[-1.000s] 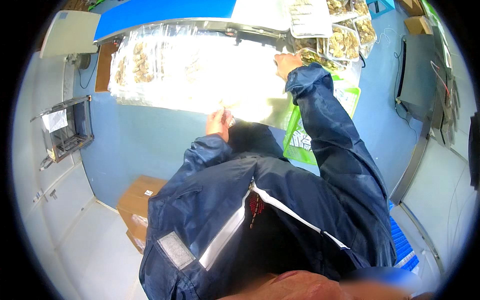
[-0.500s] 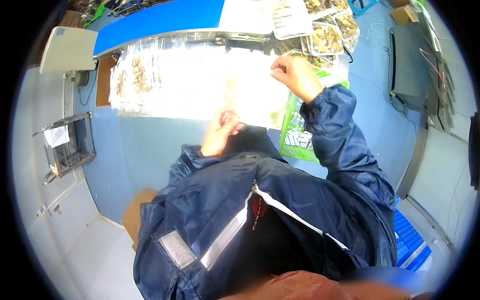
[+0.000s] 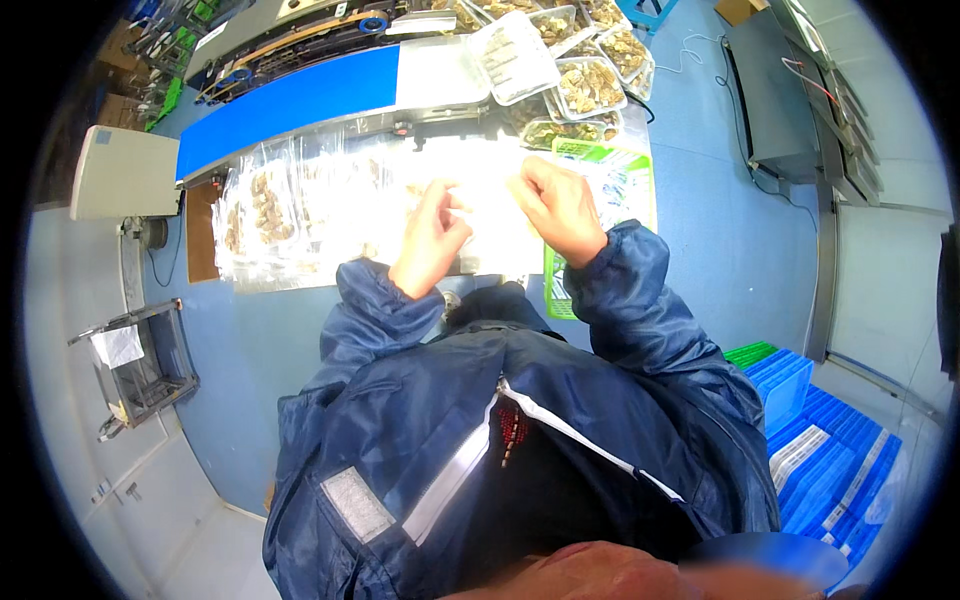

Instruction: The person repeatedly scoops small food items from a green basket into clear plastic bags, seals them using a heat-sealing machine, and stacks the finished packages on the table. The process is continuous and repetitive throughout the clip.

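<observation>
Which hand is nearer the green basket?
The right hand, overlapping the left side of the green basket in view; the left hand is farther left, over bright glare.

Glossy plastic bags (image 3: 268, 205), shiny cloth sleeves (image 3: 640, 290)

You have two bare hands over one glare-washed white surface (image 3: 487, 225), one left hand (image 3: 430, 240) and one right hand (image 3: 563, 212). At the surface's left end you have at least two clear plastic bags of brown pieces (image 3: 268, 205); overlap and glare hide the full number. At upper centre, count one white ribbed plastic tray (image 3: 513, 60) and at least four clear plastic trays of brownish pieces (image 3: 590, 88). You have one green plastic basket (image 3: 556, 288) right of centre and one flat blue belt (image 3: 300, 105) at upper left.
</observation>
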Demonstrator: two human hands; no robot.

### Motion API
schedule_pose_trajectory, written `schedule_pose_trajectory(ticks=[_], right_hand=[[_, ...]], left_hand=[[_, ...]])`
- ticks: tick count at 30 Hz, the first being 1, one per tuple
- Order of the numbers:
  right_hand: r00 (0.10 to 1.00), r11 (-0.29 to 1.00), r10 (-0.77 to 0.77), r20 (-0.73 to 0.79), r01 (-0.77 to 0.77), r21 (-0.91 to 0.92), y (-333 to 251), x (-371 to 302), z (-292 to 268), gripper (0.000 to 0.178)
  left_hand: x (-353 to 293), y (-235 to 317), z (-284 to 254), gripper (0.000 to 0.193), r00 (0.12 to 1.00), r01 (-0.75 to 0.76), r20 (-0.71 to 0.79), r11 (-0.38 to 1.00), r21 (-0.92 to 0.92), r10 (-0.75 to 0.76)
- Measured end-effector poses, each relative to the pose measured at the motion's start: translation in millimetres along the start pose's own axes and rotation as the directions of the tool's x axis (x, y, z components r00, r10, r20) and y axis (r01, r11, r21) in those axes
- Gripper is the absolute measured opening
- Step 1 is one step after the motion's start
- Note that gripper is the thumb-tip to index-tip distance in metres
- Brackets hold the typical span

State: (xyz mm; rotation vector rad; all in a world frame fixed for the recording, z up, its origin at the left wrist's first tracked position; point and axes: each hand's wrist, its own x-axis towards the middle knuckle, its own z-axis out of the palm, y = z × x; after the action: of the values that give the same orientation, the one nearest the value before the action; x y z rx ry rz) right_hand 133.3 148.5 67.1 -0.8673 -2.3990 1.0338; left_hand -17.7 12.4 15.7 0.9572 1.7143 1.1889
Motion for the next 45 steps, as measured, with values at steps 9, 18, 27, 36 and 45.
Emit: schedule_pose_trajectory(ticks=[9,18,27,36,45], right_hand=[[0.965,0.862,-0.013,0.262,-0.122,0.492,40.6,25.8,26.6,0.018],[0.863,-0.171,0.421,0.279,-0.226,0.959,135.1,123.8,65.8,0.034],[0.805,0.122,0.593,0.016,-0.110,0.986,96.1,129.8,70.9,0.025],[0.799,0.604,0.495,-0.340,-0.036,0.796,109.2,123.6,73.5,0.051],[0.747,0.086,0.393,0.537,-0.611,0.787,30.6,-88.3,55.9,0.018]], left_hand=[[-15.1,-22.0,-19.6,0.035,0.868,0.043,-0.340,0.738,-0.673,-0.361],[-21.3,-70.7,-35.8,0.015,0.727,-0.091,-0.678,0.964,-0.252,-0.109],[-29.3,-86.6,-37.4,0.015,0.760,-0.134,-0.643,0.991,-0.009,0.097],[-32.5,-84.6,-43.4,0.028,0.799,-0.068,-0.578,0.981,0.181,0.163],[-36.7,-88.7,-41.9,0.017,0.798,-0.182,-0.475,0.900,0.396,0.370]])
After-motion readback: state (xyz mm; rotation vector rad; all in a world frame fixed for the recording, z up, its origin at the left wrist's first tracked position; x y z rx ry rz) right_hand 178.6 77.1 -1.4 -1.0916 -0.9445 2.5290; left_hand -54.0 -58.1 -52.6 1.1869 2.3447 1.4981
